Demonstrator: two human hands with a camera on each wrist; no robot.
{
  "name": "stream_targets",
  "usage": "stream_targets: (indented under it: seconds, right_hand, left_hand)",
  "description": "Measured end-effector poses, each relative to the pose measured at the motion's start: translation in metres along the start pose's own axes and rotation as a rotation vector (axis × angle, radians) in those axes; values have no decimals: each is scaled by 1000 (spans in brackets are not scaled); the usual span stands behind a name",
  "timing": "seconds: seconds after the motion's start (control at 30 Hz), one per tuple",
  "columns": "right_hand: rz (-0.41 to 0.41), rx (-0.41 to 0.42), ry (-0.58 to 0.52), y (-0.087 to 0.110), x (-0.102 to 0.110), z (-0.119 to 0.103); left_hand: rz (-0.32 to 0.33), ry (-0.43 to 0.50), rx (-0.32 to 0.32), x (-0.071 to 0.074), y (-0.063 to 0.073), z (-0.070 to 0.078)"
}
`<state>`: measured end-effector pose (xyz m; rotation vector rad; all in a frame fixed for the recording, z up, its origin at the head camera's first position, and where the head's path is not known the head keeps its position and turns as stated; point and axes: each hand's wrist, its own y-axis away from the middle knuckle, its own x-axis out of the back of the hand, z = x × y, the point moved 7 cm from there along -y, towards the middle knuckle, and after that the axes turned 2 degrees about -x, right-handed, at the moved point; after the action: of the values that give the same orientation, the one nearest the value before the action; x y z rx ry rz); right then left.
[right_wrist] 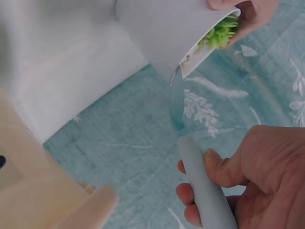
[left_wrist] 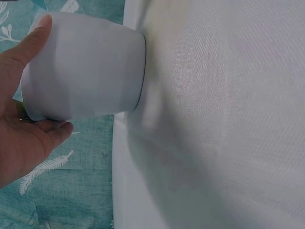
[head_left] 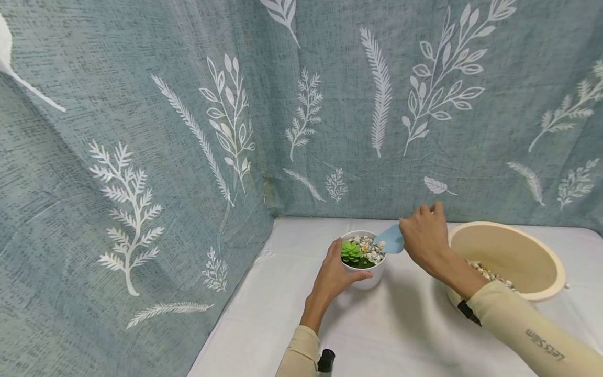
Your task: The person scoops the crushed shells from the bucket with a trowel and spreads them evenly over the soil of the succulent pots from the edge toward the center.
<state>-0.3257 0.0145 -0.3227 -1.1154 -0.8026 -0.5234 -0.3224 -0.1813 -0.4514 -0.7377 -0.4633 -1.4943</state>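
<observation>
A white pot (head_left: 369,280) stands on the white cloth, holding a green succulent (head_left: 350,252) and a layer of small pebbles (head_left: 366,244). My left hand (head_left: 332,272) grips the pot by its near left side, thumb and fingers spread around the wall, as the left wrist view also shows. In my right hand (head_left: 426,233) is a light blue trowel (head_left: 392,240), its handle (right_wrist: 202,181) wrapped by the fingers. The blade (right_wrist: 176,102) reaches the pot's right rim, over the pebbles. Part of the blade tip is hidden by the rim in the right wrist view.
A large beige tub (head_left: 509,251) with pebbles (head_left: 490,275) in its bottom stands to the right, partly behind my right forearm. Blue-green cloth (head_left: 330,104) with white leaf prints hangs behind and on the left. White cloth (head_left: 264,303) covers the table.
</observation>
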Motion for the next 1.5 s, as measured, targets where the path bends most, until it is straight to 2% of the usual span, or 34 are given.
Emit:
stream_targets:
  seconds: [0.4,0.7,0.9,1.03,1.17,1.3,1.4,1.5]
  right_hand:
    - [75,0,22,1,6,6]
    - [291,41,66,7,14,8]
    - [312,5,42,17,22,20]
    - [264,-48,-9,29,32,33]
    - [238,-120,-112,47,47,53]
    - [288,-183,-185,72,58,78]
    - [321,-213,-183,94,65,101]
    - [340,-234,-158,113,68,123]
  left_hand:
    - [1,-10,11,-1,-2,4]
    - [5,-7,10,-3,-3,7]
    - [4,-3,8,-4,-3,8]
    - [15,-7,10,-3,-2,7]
    - [13,11,7,-2,-1,5]
    - [-11,42,2,-1,-2,2]
    - [-22,65,17,-4,-5,4]
    - [17,57,27,-3,-8,9]
